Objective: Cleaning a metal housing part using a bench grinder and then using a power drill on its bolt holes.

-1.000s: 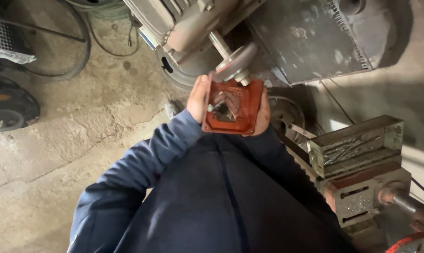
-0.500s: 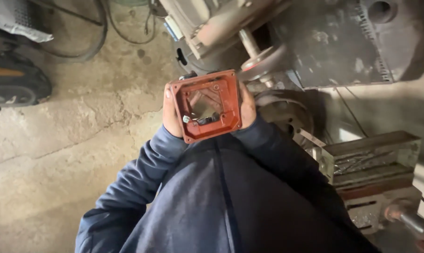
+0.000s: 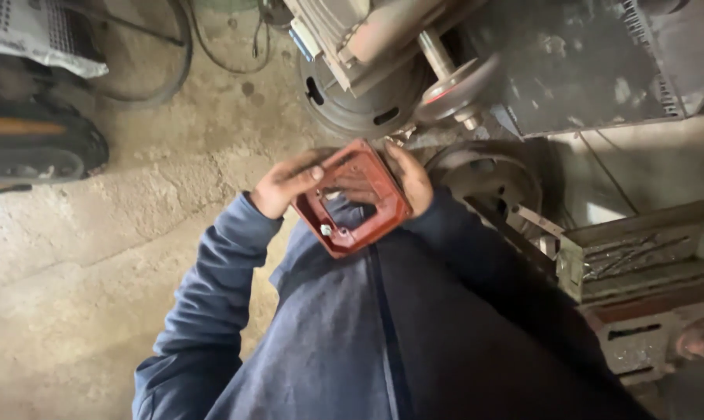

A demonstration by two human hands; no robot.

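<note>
Across the upper left of the frame sits a dark machine with an orange stripe [image 3: 33,136] on the concrete floor [image 3: 95,257]. At centre my left hand [image 3: 283,187] curls its fingers over the left edge of a red square metal housing [image 3: 352,198], thumb on its rim. Its hollow shows a bolt at the lower corner; what else is inside I cannot tell. My right hand [image 3: 410,177] grips its right edge, fingers wrapped behind. At lower right, an open metal tray [image 3: 640,249] holds dark rods.
</note>
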